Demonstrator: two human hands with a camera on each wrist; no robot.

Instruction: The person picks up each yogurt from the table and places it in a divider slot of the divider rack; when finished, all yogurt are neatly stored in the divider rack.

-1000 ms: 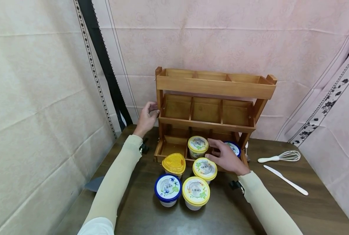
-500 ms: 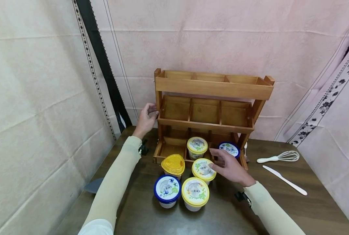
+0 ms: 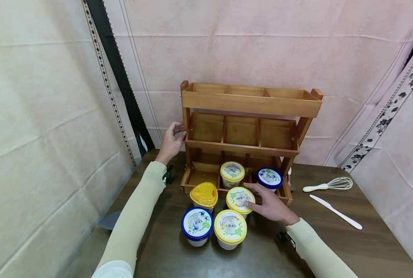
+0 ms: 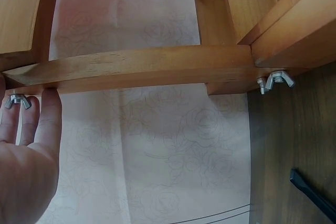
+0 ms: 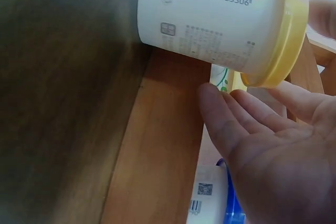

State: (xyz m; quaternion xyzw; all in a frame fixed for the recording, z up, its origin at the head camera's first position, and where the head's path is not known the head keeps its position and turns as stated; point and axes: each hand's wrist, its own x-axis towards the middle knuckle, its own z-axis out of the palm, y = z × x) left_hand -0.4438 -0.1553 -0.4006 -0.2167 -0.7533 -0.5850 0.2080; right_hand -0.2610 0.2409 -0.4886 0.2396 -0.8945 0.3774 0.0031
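Note:
My left hand [image 3: 172, 143] is at the left side of a three-tier wooden rack [image 3: 251, 101]. In the left wrist view its fingertips rest against the rack's side post [image 4: 147, 69], beside a wing nut [image 4: 18, 100]. My right hand [image 3: 270, 202] reaches around a yellow-lidded tub [image 3: 240, 199] in front of the rack, thumb at the lid's near edge, fingers extended along the far side. The right wrist view shows those fingers straight beside the tub's yellow rim [image 5: 286, 35]. In the bottom tier sit another yellow-lidded tub [image 3: 232, 173] and a blue-lidded tub [image 3: 269, 177].
Nearer on the table stand a blue-lidded tub [image 3: 197, 226], a yellow-lidded tub [image 3: 230, 227] and a tub with a rounded-triangle yellow lid [image 3: 204, 194]. A whisk [image 3: 331, 184] and a white knife [image 3: 336, 212] lie right. Cloth [image 3: 262, 42] hangs behind the rack.
My right hand has drawn back from the bottom tier and come down to the yellow-lidded tub in front, uncovering the blue-lidded tub. The left hand stays at the post.

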